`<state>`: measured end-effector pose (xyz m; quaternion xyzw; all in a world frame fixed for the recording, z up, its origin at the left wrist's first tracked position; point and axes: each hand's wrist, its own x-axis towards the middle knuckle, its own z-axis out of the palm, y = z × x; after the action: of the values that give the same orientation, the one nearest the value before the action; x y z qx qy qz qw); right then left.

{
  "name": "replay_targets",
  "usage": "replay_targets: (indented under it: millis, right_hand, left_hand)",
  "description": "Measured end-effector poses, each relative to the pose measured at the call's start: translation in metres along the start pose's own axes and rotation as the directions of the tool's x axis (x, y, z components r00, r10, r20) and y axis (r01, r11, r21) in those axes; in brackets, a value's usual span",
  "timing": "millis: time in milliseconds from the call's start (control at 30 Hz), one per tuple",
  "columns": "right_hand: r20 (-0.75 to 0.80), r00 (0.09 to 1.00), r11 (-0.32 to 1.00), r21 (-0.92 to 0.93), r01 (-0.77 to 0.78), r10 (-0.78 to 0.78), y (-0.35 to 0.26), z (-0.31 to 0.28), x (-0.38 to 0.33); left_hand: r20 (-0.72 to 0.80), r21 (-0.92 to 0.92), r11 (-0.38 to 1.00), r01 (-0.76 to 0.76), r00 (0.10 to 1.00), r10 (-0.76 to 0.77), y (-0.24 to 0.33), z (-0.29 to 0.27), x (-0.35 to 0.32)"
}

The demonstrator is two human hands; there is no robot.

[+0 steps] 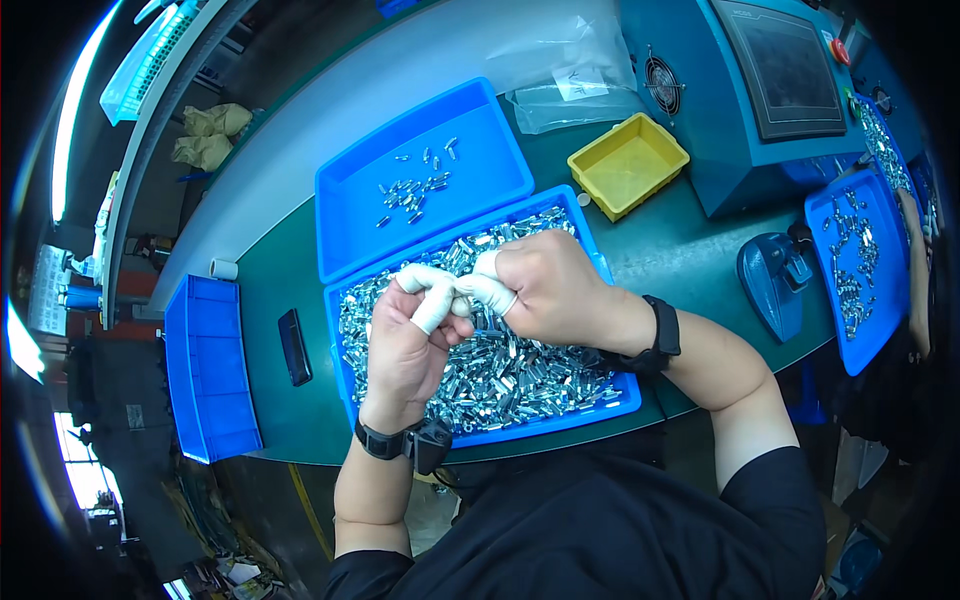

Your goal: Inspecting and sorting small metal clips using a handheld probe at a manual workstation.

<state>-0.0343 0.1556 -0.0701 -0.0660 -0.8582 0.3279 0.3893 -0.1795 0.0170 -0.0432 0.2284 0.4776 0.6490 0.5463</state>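
Above a blue tray [530, 424] heaped with small shiny metal cylindrical parts [500, 385], my two hands meet fingertip to fingertip. My left hand [415, 325] is closed in a pinch, and my right hand [545, 285] pinches against it from the right. White finger covers wrap the thumb and forefinger of each. Whatever lies between the fingertips is hidden or too small to name. Just beyond, a second blue tray [470, 130] overlaps the edge of the full one; a few similar metal parts [410, 195] lie scattered in it.
On the green table, a phone [294, 347], a white roll [223, 268] and a blue divided bin [208, 350] stand left. A yellow bin [625, 170], a machine with a screen [785, 70] and a dark blue device [770, 285] stand right. Another person's arm [915, 260] reaches beside a blue tray [885, 300].
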Motion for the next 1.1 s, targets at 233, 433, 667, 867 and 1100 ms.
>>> replay_targets:
  millis: [233,433,667,867,1100]
  right_hand:
    - [0.346,0.832,0.605,0.572,-0.554,0.434,-0.004,-0.008,0.007]
    - [0.148,0.902,0.828,0.359,-0.431,0.406,0.008,0.0,0.005]
    - [-0.123,0.895,0.848,0.396,-0.352,0.428,0.007,-0.023,0.012]
    - [-0.063,0.923,0.894,0.283,-0.348,0.38,0.01,-0.023,0.012]
    - [-0.013,0.933,0.912,0.219,-0.348,0.359,0.015,-0.017,0.009]
  left_hand:
    - [0.043,0.391,0.875,-0.285,0.955,0.292,-0.002,0.011,0.005]
    - [0.018,0.475,0.845,-0.245,0.963,0.269,0.009,0.002,0.022]
    - [-0.136,0.638,0.737,-0.225,0.909,0.395,0.02,-0.05,0.055]
    - [0.095,0.987,0.092,-0.128,0.947,0.306,0.004,-0.049,0.047]
    - [0.189,0.982,0.008,-0.19,0.98,0.066,0.002,-0.048,0.033]
